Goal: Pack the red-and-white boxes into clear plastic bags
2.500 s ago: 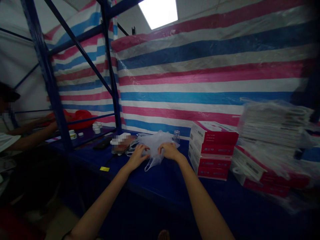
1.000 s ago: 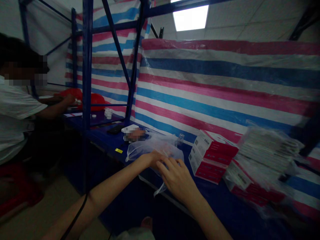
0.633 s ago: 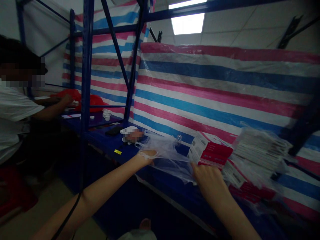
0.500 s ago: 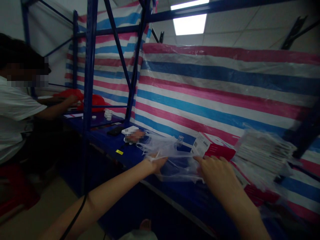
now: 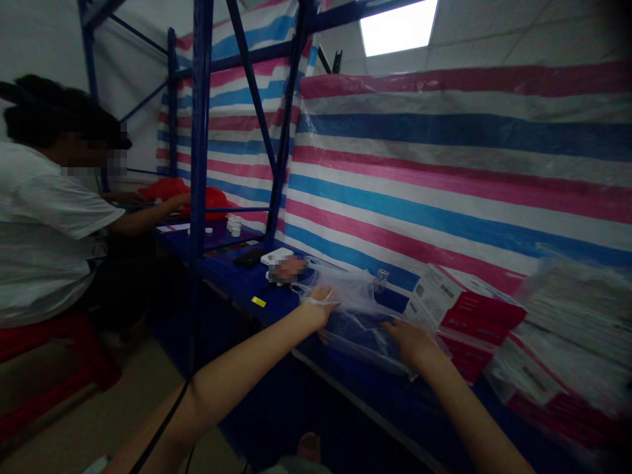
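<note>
A thin clear plastic bag (image 5: 353,293) lies crumpled over the blue shelf surface, spread between my two hands. My left hand (image 5: 323,308) grips its left side, with a fold of the film drawn across the hand. At the bag's right part, my right hand (image 5: 413,342) has its fingers bent on the film; the fingertips are partly hidden. Just behind the bag stands a small clear jar (image 5: 380,280). Red and white boxes (image 5: 461,309) are stacked close to the right of my right hand.
Plastic-wrapped flat packs (image 5: 577,316) sit at the far right. Left of the bag are a white device (image 5: 276,255), a dark phone (image 5: 249,257) and a yellow label (image 5: 258,301). A blue upright post (image 5: 200,131) separates me from a seated co-worker (image 5: 49,217) handling red bags (image 5: 210,199).
The view has swung right, so more of the boxes shows. My right hand has lowered from its raised, knuckles-up position on the bag's edge. Both hands stay at the bag.
</note>
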Demonstrator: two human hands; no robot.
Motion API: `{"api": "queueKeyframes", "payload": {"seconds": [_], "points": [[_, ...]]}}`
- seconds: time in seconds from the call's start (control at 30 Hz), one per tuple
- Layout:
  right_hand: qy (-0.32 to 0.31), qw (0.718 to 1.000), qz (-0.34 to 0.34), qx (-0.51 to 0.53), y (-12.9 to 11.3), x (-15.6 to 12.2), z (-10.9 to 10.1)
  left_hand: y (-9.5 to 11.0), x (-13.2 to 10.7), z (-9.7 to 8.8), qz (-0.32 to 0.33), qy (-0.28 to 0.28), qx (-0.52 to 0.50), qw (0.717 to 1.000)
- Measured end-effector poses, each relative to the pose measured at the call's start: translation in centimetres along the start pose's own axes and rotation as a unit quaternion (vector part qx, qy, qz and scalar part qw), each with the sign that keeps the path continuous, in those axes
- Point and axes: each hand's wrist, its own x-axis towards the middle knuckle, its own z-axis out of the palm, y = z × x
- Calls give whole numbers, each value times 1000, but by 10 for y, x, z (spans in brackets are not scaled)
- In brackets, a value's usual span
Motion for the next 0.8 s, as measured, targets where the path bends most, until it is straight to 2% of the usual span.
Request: {"api": "queueKeyframes", "payload": {"seconds": [0.07, 0.13, 0.23, 0.37, 0.47, 0.53, 0.63, 0.7, 0.8], "points": [[-6, 999, -28, 16, 10, 4, -3, -3, -4, -6, -4, -85, 21, 996], [1, 997, -63, 33, 12, 6, -8, 1, -7, -12, -19, -162, 26, 986], [12, 987, -130, 90, 3, 9, -13, 14, -8, -21, -35, -197, 8, 980], [-6, 976, -191, 106, -11, 18, -6, 16, -6, -23, 2, -192, -18, 981], [-33, 982, -164, 86, -7, 26, 5, 2, -2, -14, 41, -149, 11, 988], [-38, 980, -154, 118, 4, 32, 14, -9, 1, -8, 53, -132, 24, 990], [-12, 965, -180, 191, 24, 39, 34, -22, 6, -3, 54, -124, 15, 991], [15, 959, -195, 203, 33, 42, 53, -26, 8, 0, 50, -114, 4, 992], [86, 975, -119, 169, 36, 44, 82, -26, 3, 7, 46, -86, -27, 995]]}}
